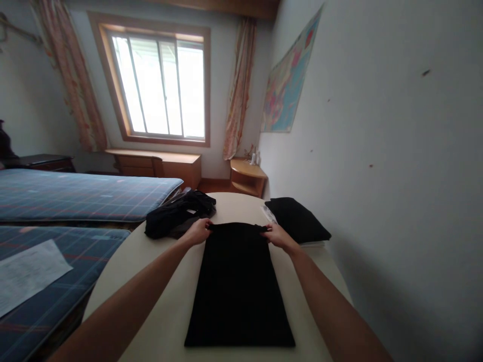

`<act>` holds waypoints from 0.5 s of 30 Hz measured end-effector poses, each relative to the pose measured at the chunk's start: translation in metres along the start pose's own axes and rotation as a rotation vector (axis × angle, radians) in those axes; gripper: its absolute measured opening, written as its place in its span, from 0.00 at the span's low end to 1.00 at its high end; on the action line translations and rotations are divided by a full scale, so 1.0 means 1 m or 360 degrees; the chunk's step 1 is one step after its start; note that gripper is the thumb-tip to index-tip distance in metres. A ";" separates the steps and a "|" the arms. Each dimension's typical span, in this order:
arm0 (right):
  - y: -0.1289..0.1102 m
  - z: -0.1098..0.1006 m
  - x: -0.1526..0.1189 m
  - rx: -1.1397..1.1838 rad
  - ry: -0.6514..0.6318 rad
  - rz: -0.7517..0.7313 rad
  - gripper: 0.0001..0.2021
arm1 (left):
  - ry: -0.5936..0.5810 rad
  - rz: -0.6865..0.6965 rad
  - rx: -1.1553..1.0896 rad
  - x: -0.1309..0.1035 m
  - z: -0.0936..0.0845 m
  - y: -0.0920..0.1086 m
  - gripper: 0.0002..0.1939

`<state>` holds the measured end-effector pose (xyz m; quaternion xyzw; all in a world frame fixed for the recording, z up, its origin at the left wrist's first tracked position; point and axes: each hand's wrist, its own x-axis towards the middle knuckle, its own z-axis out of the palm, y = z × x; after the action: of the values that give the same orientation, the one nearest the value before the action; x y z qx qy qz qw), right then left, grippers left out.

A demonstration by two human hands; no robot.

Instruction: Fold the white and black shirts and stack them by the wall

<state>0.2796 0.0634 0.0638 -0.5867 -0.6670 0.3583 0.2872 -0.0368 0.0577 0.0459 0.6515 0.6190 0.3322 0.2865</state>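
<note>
A black garment (241,286), folded into a long panel, lies on the round cream table (151,291) with its near edge toward me. My left hand (199,231) pinches its far left corner. At the far right corner, my right hand (277,235) grips the same edge, fingers closed on the cloth. Between the hands the far edge bows slightly upward. Just beyond my left hand sits a crumpled heap of dark clothes (175,213). To the right of my right hand is a neatly folded black cloth stack (298,219) with something white beneath it.
Left of the table stand beds with blue plaid mattresses (86,193); a printed sheet (30,274) lies on the nearer one. A white wall (396,211) runs close along the right. A small corner shelf (247,170) and a low wooden desk (181,163) stand farther back.
</note>
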 end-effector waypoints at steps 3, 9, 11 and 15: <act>-0.013 -0.015 -0.006 0.0138 -0.0012 0.0095 0.12 | -0.0031 -0.0060 -0.0187 -0.003 -0.007 0.018 0.10; -0.034 -0.036 -0.045 0.0628 -0.0161 0.0081 0.18 | -0.0106 -0.0070 -0.0504 -0.035 -0.026 0.046 0.13; -0.035 -0.039 -0.059 0.0668 -0.0197 0.0043 0.21 | -0.0143 -0.0073 -0.0628 -0.049 -0.031 0.049 0.16; -0.029 -0.036 -0.085 0.0657 -0.0233 -0.0023 0.30 | -0.0258 -0.0050 -0.0773 -0.077 -0.036 0.046 0.17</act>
<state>0.3042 -0.0168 0.1108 -0.4832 -0.6027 0.5269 0.3546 -0.0378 -0.0238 0.0979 0.5785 0.5061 0.4134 0.4882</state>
